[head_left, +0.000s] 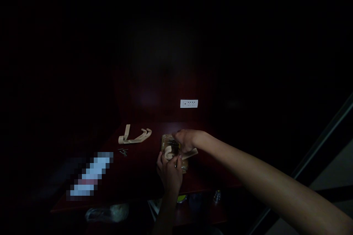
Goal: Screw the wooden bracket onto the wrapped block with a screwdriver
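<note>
Holding curved wooden piece (pixel 168 152) in left hand (pixel 171 173), fingers narrow around hooked end, just below centre of frame. Looks pale and smooth, bent round at left, running out flat and straight to the right. Partly hidden by right hand (pixel 185 141), curled in over it from the right; can't tell its grip, yellow bit (pixel 179 146) showing at the fingers. Set over brown block (pixel 167 140), shiny like clear wrap, on dark red counter (pixel 143 169). Left of centre: similar pale hooked piece (pixel 134 140), thin slivers (pixel 124 152) just below. Lower left: bright pixelated patch (pixel 92 174), unreadable. Above centre-right of counter: white socket plate (pixel 189 103).
</note>
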Demonstrator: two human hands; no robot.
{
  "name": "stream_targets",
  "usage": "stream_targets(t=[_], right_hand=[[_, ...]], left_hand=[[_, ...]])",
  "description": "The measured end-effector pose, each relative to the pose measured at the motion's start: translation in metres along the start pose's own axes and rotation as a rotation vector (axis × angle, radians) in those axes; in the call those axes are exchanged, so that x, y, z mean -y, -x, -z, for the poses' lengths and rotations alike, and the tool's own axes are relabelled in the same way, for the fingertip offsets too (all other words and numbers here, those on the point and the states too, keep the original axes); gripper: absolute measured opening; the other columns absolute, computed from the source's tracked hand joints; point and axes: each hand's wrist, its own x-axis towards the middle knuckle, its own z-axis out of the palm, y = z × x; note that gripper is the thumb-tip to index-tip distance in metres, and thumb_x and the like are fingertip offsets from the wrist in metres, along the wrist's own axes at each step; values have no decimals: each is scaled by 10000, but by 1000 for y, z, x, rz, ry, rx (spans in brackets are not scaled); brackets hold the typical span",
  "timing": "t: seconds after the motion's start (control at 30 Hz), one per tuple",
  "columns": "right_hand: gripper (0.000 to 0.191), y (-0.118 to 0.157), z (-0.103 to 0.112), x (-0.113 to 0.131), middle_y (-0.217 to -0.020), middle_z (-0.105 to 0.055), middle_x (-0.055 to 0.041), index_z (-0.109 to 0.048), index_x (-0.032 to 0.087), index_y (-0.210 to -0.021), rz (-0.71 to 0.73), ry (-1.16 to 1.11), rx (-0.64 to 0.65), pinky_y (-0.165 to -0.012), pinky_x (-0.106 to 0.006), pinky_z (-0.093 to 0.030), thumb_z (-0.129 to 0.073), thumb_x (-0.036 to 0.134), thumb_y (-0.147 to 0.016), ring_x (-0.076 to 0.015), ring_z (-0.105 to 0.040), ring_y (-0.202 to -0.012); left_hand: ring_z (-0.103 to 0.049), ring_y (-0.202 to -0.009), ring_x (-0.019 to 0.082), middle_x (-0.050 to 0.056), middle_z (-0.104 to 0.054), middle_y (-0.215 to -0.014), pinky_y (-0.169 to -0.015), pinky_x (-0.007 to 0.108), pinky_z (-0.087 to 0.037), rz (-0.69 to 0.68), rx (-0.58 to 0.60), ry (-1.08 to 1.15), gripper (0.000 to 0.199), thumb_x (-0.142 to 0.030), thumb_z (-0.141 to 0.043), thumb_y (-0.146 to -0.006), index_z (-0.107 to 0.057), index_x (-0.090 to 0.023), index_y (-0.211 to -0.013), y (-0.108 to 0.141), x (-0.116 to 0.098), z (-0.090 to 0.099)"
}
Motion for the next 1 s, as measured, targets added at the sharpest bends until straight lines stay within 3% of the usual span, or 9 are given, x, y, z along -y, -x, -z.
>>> stream_targets(t=[0.17, 0.43, 0.53, 0.7, 0.83, 1.0], right_hand=[[353, 2, -1, 1, -990, -696, -134, -656, 123, -1054, 30, 49, -39, -624, -246, -475, -660, 246, -723, -225, -665, -860], [381, 0, -7, 4, -1007, -680, -191, -684, 121, -1036, -23, 132, -201, -726, -330, -496, -581, 422, -826, -290, -653, -933], [396, 0, -5, 6, -1006, -681, -181, -668, 126, -1050, -33, 126, -162, -691, -325, -500, -592, 426, -803, -288, -658, -909], [645, 6, 5, 10, -1092, -663, -151, -487, 137, -1286, -19, -6, -5, -614, -276, -487, -675, 286, -688, -254, -660, -891], [478, 9, 5, 8, -1067, -671, -153, -560, 127, -1202, -23, 17, 8, -641, -268, -480, -626, 232, -740, -247, -656, -911], [382, 6, -3, 2, -1066, -659, -194, -659, 117, -1061, -66, 56, -75, -673, -314, -490, -557, 402, -828, -279, -654, -915]], left_hand=[[-342, -1285, 309, 133, -504, -1273, -964, 467, -386, -5, 6, -3, 256, -376, -514, -865, -735, -297, -969, 0, 0, 1], [-342, -1287, 304, 118, -505, -1283, -970, 453, -388, 14, 21, 1, 245, -364, -531, -855, -736, -293, -968, -2, -1, 1], [-329, -1294, 304, 120, -509, -1280, -962, 455, -393, 12, 18, 1, 246, -367, -529, -857, -736, -289, -965, -1, -1, 0], [-324, -1299, 303, 133, -508, -1278, -954, 458, -394, 2, 14, -6, 253, -374, -519, -864, -742, -278, -937, -1, 0, -1], [-333, -1292, 307, 131, -503, -1288, -942, 457, -402, 3, 11, -4, 258, -377, -516, -867, -733, -289, -976, -1, 1, 0], [-340, -1287, 306, 136, -507, -1282, -950, 457, -397, -4, 7, -2, 268, -396, -516, -865, -729, -294, -993, -1, 2, 0]])
